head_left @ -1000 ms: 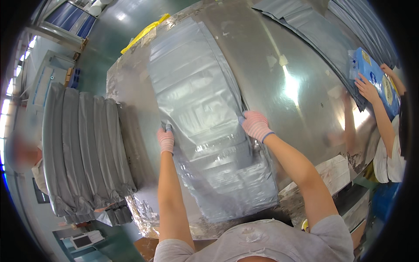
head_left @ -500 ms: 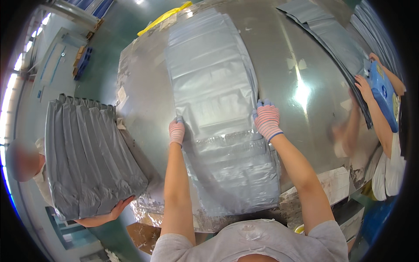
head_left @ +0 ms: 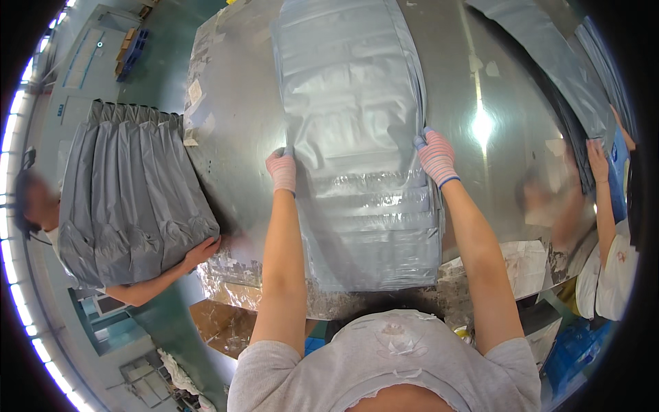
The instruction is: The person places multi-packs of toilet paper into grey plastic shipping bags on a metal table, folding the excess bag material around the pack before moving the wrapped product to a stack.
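A long stack of flat grey plastic bags (head_left: 351,103) lies lengthwise before me on a metal-topped table. Its nearer part shows shiny, clear-looking bands and layered edges. My left hand (head_left: 281,170), in a pink-and-white striped glove with bluish fingertips, is closed on the stack's left edge. Opposite it, my right hand (head_left: 435,158), gloved alike, grips the right edge, thumb pointing away from me. The fingertips of both hands are partly hidden at the edges of the stack.
At left, a person's arm (head_left: 161,276) supports a bundle of darker grey bags (head_left: 130,199) beside the table (head_left: 233,123). On the right, a co-worker's hand (head_left: 598,161) touches another grey stack (head_left: 549,48), near a blue package (head_left: 619,185). A cardboard box (head_left: 223,326) stands below the table's front edge.
The view has tilted, so the table and stack sit higher in the picture. My hands keep their hold on the edges. The co-worker's blue package at right is now mostly hidden.
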A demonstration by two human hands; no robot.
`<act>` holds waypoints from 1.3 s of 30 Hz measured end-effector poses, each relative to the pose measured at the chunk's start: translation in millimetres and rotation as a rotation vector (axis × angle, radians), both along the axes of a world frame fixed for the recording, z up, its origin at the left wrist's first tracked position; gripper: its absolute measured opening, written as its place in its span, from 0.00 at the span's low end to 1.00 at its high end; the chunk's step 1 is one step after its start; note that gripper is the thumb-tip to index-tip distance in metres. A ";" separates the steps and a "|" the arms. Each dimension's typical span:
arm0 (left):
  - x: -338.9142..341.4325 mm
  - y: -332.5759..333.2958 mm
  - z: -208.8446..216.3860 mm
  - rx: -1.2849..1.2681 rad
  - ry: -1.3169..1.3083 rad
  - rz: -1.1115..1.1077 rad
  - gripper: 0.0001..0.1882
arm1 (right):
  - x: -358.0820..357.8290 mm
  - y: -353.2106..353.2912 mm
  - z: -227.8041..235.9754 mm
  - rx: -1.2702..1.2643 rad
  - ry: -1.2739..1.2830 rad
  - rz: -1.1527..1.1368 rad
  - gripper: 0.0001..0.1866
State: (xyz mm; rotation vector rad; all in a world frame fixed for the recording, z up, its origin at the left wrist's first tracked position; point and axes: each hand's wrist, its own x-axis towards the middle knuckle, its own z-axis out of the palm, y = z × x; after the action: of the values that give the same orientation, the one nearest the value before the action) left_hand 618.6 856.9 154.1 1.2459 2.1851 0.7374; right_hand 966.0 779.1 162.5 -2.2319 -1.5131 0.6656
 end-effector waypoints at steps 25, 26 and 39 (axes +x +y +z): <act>38.6 -50.5 1.3 -0.067 -0.091 -0.218 0.30 | 21.7 -85.1 -13.9 -0.037 0.473 -0.168 0.23; 45.4 -54.2 5.6 -0.071 -0.141 -0.198 0.29 | 26.6 -91.2 -27.2 -0.038 0.441 -0.160 0.23; 66.6 26.0 -2.6 -0.137 -0.078 -0.237 0.34 | 29.8 -26.4 -10.2 0.035 0.463 -0.242 0.18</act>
State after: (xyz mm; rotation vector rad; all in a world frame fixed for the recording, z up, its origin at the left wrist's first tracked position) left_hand 685.2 882.9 151.4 1.3519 1.9472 0.5223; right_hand 995.9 752.7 152.3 -2.0059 -1.0037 0.9833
